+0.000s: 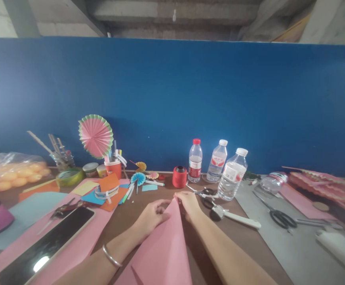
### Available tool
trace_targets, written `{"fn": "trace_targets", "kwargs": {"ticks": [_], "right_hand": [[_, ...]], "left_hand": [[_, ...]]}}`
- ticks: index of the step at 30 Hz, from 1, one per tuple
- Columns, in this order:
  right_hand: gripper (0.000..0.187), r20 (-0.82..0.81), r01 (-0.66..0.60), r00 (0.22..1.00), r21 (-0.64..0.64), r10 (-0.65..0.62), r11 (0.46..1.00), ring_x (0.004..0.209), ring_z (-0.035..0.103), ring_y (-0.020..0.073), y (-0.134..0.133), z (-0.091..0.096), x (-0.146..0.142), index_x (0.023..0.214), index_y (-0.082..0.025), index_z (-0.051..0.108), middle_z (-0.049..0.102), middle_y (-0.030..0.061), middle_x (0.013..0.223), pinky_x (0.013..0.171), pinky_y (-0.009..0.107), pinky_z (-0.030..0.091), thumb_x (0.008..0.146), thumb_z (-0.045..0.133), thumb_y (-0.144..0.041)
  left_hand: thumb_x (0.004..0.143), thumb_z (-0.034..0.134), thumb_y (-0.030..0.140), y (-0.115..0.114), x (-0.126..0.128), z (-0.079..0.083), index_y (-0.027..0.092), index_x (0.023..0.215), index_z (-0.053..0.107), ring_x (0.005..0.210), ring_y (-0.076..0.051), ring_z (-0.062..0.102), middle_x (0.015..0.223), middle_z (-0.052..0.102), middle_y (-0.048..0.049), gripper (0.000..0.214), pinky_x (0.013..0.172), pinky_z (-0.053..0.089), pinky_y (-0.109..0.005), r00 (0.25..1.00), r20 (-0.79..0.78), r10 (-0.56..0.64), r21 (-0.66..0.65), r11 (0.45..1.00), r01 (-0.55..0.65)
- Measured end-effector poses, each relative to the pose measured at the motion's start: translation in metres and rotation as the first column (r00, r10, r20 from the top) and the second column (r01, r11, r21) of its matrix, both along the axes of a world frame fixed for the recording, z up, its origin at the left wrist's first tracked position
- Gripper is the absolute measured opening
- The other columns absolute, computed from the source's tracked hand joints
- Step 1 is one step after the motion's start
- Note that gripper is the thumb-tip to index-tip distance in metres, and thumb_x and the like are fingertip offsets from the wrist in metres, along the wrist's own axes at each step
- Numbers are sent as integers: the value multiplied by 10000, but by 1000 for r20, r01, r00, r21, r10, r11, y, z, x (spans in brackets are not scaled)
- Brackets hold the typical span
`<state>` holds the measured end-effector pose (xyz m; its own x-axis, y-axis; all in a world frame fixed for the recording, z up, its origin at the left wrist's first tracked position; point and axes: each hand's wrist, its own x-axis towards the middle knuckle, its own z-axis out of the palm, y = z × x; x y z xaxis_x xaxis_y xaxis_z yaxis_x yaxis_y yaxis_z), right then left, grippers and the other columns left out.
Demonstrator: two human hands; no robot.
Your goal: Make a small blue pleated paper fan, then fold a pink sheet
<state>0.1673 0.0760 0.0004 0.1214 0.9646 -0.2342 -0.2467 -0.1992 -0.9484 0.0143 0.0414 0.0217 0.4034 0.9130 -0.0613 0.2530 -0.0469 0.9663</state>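
Observation:
A pink sheet of paper (163, 249), folded to a point at its far end, lies on the brown table (130, 215) in front of me. My left hand (151, 215) pinches the paper just left of the tip, fingers curled on it; a silver bracelet sits on that wrist. My right hand (190, 204) presses and grips the paper at the tip from the right side. Both hands meet at the point of the fold.
A phone (46, 245) lies on pink paper at the left. Coloured paper scraps, a pink paper fan (95, 135), a red thread spool (179, 176), three water bottles (216, 166), scissors (279, 217) and a glue gun (234, 215) stand around. A blue wall closes the back.

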Motion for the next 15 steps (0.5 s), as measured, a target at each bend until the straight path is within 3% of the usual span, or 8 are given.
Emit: {"fn": "trace_targets", "kwargs": {"ticks": [7,15], "right_hand": [[121,-28,-78,997,-69,76,995,368,463,115,-1,9,5,519,-168,503,500,-9,446,351,222,294,598,559,-240],[93,1,-30,1000,-46,30,999,343,423,109,1,5,4,498,-180,474,473,-24,408,334,221,256,572,530,-187]], "left_hand": [[685,606,320,2,0,-1,138,1131,524,519,-102,417,592,483,44,489,532,321,-235,999,-5,32,-14,999,-32],[684,615,336,2,0,0,146,1148,528,538,-111,427,597,489,40,508,546,315,-235,1000,13,17,-5,1000,-17]]}}
